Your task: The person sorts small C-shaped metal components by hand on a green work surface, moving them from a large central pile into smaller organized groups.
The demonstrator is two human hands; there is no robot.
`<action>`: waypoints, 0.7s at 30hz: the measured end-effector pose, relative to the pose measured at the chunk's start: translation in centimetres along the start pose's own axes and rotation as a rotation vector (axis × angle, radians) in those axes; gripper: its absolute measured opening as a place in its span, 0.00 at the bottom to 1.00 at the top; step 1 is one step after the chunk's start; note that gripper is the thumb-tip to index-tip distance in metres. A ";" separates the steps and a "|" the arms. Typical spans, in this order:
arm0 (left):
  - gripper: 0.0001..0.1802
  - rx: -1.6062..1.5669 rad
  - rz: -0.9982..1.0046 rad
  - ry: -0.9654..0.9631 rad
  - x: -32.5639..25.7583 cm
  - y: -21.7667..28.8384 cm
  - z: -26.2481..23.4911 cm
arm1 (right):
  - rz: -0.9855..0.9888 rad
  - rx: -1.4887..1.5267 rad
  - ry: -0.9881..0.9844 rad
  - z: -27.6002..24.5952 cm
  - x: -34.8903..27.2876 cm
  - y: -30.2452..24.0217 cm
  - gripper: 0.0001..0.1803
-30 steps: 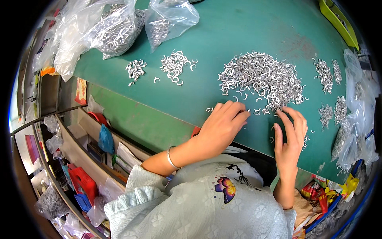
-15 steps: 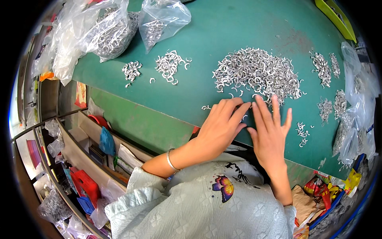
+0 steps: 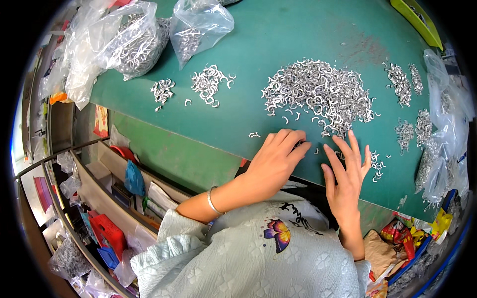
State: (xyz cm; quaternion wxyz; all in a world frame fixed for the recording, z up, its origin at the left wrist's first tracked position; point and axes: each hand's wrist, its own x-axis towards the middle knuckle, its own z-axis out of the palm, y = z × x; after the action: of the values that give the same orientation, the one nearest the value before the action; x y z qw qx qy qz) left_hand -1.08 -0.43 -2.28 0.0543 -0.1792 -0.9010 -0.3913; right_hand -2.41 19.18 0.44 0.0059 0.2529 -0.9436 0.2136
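A large heap of small silver C-shaped metal pieces [image 3: 323, 94] lies on the green tabletop [image 3: 223, 126]. Close to the table's near edge, my left hand [image 3: 276, 161] rests with its fingers curled and thumb drawn in; what they hold is mostly hidden beneath them. My right hand [image 3: 345, 174] is open, fingers spread, at the heap's near edge, with a few loose pieces by its fingertips. One loose piece [image 3: 316, 151] lies between my two hands. A couple more pieces [image 3: 254, 134] sit just left of my left hand.
Smaller piles of metal pieces lie left [image 3: 208, 84] and right [image 3: 399, 84] of the heap. Clear plastic bags with metal pieces stand at the far left [image 3: 141, 52] and right edge [image 3: 442, 129]. A yellow-green tray [image 3: 420, 25] is at the far right corner. Shelving [image 3: 114, 198] stands at lower left.
My right hand has moved right, away from my left hand, and its fingers have spread. My left hand's fingers have curled in more. Several pieces at the heap's near edge have shifted nearer.
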 end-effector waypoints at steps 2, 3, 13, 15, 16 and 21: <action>0.20 -0.003 0.013 -0.031 -0.6 -0.4 -0.4 | 0.011 0.014 0.074 0.7 0.2 -0.1 0.18; 0.20 -0.033 0.009 -0.011 -0.7 -0.5 -0.4 | 0.013 0.027 0.110 1.1 0.4 -0.2 0.17; 0.20 -0.058 -0.115 0.128 -1.1 0.1 -1.0 | -0.045 0.040 0.242 2.0 1.3 0.2 0.11; 0.21 -0.041 -0.126 0.112 -1.6 0.1 -1.3 | -0.017 0.011 0.223 1.7 1.0 0.4 0.10; 0.22 -0.042 -0.128 0.111 -1.8 0.1 -1.3 | -0.028 0.016 0.225 1.7 0.9 0.4 0.10; 0.23 -0.043 -0.146 0.109 -2.1 0.1 -1.5 | -0.038 0.095 0.264 1.4 1.2 0.4 0.10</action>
State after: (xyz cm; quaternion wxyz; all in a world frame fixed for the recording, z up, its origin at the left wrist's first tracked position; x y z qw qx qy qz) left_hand 0.86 -2.09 -1.67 0.0710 -0.0926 -0.8987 -0.4227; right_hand -3.55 18.37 -0.85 0.1221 0.2403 -0.9185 0.2892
